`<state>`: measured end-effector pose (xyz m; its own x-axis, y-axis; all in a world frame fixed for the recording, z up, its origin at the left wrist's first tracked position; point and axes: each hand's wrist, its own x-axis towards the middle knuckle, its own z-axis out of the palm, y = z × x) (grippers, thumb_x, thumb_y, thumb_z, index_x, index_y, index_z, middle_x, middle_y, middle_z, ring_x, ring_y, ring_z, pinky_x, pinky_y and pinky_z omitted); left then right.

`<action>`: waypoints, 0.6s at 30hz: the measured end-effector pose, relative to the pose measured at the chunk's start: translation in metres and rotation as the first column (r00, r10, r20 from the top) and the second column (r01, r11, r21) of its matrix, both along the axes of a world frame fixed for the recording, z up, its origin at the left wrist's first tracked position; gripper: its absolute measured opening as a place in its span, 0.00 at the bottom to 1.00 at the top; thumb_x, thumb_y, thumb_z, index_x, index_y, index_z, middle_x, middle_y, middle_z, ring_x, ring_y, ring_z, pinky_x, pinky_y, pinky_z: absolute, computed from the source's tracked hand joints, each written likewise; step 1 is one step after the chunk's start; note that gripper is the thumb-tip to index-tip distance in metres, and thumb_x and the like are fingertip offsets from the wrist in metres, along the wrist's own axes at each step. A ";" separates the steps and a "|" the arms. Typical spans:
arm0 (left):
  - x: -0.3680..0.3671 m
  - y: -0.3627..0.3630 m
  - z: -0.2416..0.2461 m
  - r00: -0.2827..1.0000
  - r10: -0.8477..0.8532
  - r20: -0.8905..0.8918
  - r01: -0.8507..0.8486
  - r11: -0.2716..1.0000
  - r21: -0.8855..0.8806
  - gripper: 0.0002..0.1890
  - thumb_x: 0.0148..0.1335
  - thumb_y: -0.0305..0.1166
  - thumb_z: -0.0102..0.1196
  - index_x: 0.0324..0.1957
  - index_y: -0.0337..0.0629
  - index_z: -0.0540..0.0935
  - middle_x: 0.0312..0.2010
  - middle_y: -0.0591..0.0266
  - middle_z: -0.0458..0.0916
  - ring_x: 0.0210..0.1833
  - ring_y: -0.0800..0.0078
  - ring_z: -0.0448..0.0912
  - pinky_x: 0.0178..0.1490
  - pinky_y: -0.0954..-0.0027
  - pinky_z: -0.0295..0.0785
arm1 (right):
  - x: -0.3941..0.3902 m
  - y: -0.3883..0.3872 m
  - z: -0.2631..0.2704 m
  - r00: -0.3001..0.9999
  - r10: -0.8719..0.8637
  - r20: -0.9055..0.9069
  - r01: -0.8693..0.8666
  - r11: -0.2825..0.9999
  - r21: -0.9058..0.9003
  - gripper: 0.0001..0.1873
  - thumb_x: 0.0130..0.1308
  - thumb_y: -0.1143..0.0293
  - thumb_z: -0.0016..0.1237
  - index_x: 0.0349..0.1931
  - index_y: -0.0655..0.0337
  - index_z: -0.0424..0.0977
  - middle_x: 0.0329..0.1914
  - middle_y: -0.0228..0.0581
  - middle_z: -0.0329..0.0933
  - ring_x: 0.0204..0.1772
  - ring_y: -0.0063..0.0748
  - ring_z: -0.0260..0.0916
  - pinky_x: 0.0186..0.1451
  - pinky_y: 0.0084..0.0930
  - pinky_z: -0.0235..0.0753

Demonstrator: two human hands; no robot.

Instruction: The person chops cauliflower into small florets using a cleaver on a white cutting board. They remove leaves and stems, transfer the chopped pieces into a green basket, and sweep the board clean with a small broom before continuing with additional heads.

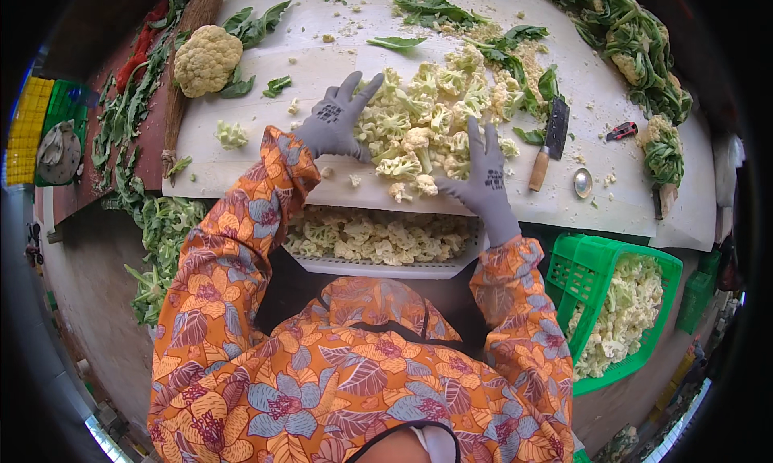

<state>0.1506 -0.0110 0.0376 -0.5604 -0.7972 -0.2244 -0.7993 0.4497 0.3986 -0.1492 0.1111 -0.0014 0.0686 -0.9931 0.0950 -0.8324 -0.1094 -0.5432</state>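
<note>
Cut cauliflower florets lie heaped on the white tabletop in front of me. My left hand, in a grey glove, touches the heap's left side with its fingers spread. On the right side, my right hand, gloved too, rests against the florets, fingers apart. Neither hand is closed around a floret. Below the table edge sits a white crate full of florets. A cleaver with a wooden handle lies right of the heap, near a metal spoon-like piece.
A whole cauliflower head and a straw broom lie at the left. A red utility knife lies at the right, near leafy cauliflowers. A green crate of florets stands at my lower right. Leaf scraps lie beyond the heap.
</note>
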 end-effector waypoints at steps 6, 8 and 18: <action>-0.007 -0.029 -0.015 0.977 -0.210 -0.040 0.208 0.977 -0.046 0.73 0.28 0.40 0.82 0.79 0.60 0.48 0.74 0.41 0.54 0.71 0.33 0.59 0.75 0.44 0.63 | 0.009 -0.070 0.012 0.966 0.255 -0.036 -0.249 0.959 0.133 0.68 0.36 0.46 0.77 0.79 0.26 0.47 0.76 0.76 0.50 0.77 0.80 0.49 0.78 0.60 0.55; -0.005 -0.021 -0.020 0.981 -0.193 -0.016 0.191 0.978 -0.080 0.69 0.31 0.40 0.80 0.78 0.59 0.52 0.74 0.45 0.55 0.70 0.35 0.61 0.75 0.46 0.63 | 0.005 -0.068 0.009 0.961 0.275 -0.019 -0.269 0.952 0.148 0.65 0.35 0.47 0.77 0.78 0.24 0.52 0.72 0.74 0.56 0.73 0.79 0.55 0.76 0.56 0.61; -0.008 0.010 -0.048 0.978 -0.137 -0.159 0.087 0.954 -0.286 0.51 0.44 0.48 0.76 0.70 0.43 0.67 0.68 0.44 0.67 0.68 0.43 0.68 0.71 0.51 0.62 | 0.026 -0.036 0.013 0.994 0.106 -0.024 -0.101 0.984 0.148 0.49 0.43 0.49 0.68 0.71 0.31 0.65 0.68 0.62 0.59 0.69 0.73 0.61 0.70 0.52 0.70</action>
